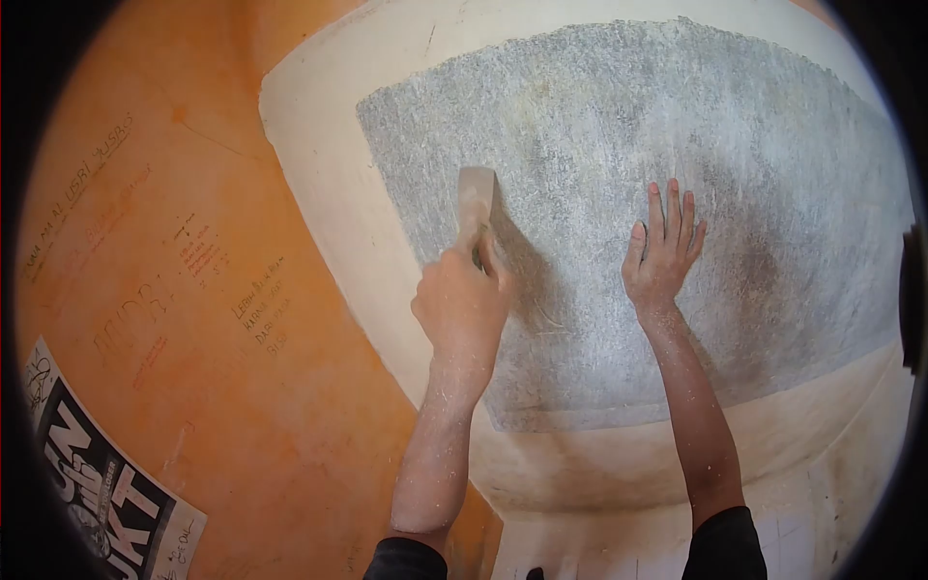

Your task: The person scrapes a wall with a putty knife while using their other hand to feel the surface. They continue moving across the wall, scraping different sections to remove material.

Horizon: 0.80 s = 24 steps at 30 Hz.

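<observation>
My left hand (464, 295) is wrapped round the handle of a scraper (477, 191), whose flat, wide blade points up against a rough grey wall patch (580, 126). Most of the handle is hidden in the fist. Farther right, my right hand (664, 253) lies on the same patch with its fingers spread and nothing in it. Pale specks of dust dot both forearms, and dark sleeves end below the elbows.
A smooth cream border (324, 145) surrounds the grey patch. To the left is an orange wall (222, 406) with handwriting and a black-and-white sticker (116, 493). A dark object (912, 300) stands at the right edge.
</observation>
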{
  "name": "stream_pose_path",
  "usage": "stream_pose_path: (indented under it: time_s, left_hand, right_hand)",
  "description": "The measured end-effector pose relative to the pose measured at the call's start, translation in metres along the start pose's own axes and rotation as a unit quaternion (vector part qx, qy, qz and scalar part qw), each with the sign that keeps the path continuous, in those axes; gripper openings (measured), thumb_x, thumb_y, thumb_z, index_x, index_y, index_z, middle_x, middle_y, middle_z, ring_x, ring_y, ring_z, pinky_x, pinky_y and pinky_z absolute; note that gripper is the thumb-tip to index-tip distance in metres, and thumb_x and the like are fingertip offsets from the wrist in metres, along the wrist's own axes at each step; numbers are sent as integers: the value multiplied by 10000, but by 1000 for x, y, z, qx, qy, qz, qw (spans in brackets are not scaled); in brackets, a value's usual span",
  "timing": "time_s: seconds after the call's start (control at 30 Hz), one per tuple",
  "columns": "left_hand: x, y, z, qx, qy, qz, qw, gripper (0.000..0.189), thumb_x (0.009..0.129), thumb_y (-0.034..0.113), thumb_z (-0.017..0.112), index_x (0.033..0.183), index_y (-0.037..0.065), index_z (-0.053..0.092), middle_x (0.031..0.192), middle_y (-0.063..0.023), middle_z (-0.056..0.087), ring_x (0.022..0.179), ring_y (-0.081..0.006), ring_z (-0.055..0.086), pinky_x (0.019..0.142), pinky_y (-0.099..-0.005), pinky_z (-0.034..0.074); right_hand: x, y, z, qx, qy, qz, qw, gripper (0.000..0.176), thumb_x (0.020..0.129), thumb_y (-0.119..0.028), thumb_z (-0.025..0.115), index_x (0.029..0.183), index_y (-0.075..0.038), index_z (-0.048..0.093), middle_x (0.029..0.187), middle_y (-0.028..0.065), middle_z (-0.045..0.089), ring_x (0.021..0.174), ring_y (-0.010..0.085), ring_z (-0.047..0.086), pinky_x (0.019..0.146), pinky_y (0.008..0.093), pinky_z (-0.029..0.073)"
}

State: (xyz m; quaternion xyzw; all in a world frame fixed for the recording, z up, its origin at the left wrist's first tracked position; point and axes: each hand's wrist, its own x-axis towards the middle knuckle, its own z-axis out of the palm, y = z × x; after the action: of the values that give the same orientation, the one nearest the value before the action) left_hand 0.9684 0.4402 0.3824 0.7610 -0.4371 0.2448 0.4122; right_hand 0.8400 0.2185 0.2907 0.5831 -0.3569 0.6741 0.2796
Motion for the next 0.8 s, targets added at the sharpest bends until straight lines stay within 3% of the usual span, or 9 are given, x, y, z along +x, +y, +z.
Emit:
stream_pose_path:
  time_s: [0.1, 0.2, 0.3, 0.37, 0.43, 0.5, 0.57, 0.67, 0.8]
  left_hand:
    - [8, 8, -5, -1, 23, 2, 1000, 360, 964, 265, 538, 1303, 198, 641, 816, -190, 705, 808, -355, 697, 726, -451, 529]
    - [-4, -1, -2, 31, -19, -13, 999, 357, 966, 254, 539, 1304, 196, 641, 830, -197, 705, 815, -335, 707, 727, -426, 530]
    - [-1, -13, 8, -27, -7, 3, 1000, 355, 970, 250, 542, 1308, 198, 639, 836, -192, 707, 789, -315, 708, 719, -401, 524]
    - [11, -11, 10, -84, 42, 37, 995, 398, 973, 270, 503, 1356, 213, 596, 748, -192, 688, 725, -382, 677, 668, -464, 521]
    - [-2, -20, 23, -86, 68, 75, 991, 409, 974, 290, 509, 1367, 207, 585, 724, -189, 679, 681, -381, 669, 638, -455, 518]
    - [-46, -24, 39, -33, -58, -47, 997, 375, 986, 283, 541, 1342, 188, 609, 802, -221, 694, 718, -302, 686, 653, -377, 502]
    - [-105, -45, 76, -111, -100, -83, 985, 386, 989, 265, 539, 1357, 161, 594, 882, -241, 700, 756, -299, 692, 684, -359, 513]
    - [-138, -61, 119, -193, -29, -53, 979, 400, 990, 249, 543, 1373, 134, 575, 938, -240, 703, 745, -303, 689, 684, -351, 509]
    - [-83, -24, 81, -176, -14, -31, 984, 421, 989, 227, 554, 1398, 123, 550, 929, -223, 705, 713, -251, 680, 676, -346, 504]
  right_hand:
    - [-1, 1, 1, 2, 2, 0, 1000, 478, 1033, -326, 376, 1471, -154, 459, 1548, 86, 392, 1458, 322, 280, 1177, 566, 73]
    - [0, 0, 1, 4, 8, -5, 1000, 477, 1033, -325, 377, 1470, -154, 461, 1547, 88, 395, 1457, 323, 281, 1175, 566, 78]
    - [0, 0, 0, -2, 2, -6, 1000, 479, 1031, -325, 382, 1470, -152, 461, 1544, 90, 400, 1456, 325, 283, 1173, 569, 81]
    - [0, 0, 1, 1, 0, -11, 1000, 474, 1035, -305, 379, 1473, -140, 452, 1551, 97, 384, 1462, 329, 264, 1168, 582, 85]
    - [-2, 2, 1, -3, -5, -11, 1000, 469, 1038, -285, 377, 1475, -127, 444, 1558, 105, 369, 1469, 333, 245, 1164, 594, 89]
    - [-1, 2, 4, 10, 13, -3, 1000, 485, 1029, -344, 391, 1478, -172, 453, 1548, 90, 390, 1458, 326, 278, 1166, 583, 91]
    - [-1, 1, 2, 6, 6, -4, 1000, 485, 1029, -346, 393, 1479, -176, 451, 1549, 87, 388, 1457, 326, 279, 1164, 585, 97]
    - [-3, 1, 1, -3, 6, -4, 1000, 484, 1029, -347, 395, 1479, -178, 449, 1548, 85, 388, 1454, 330, 282, 1161, 589, 109]
    - [-2, 3, 5, 9, 13, -5, 1000, 478, 1029, -347, 395, 1469, -175, 462, 1545, 87, 391, 1451, 333, 286, 1157, 593, 116]
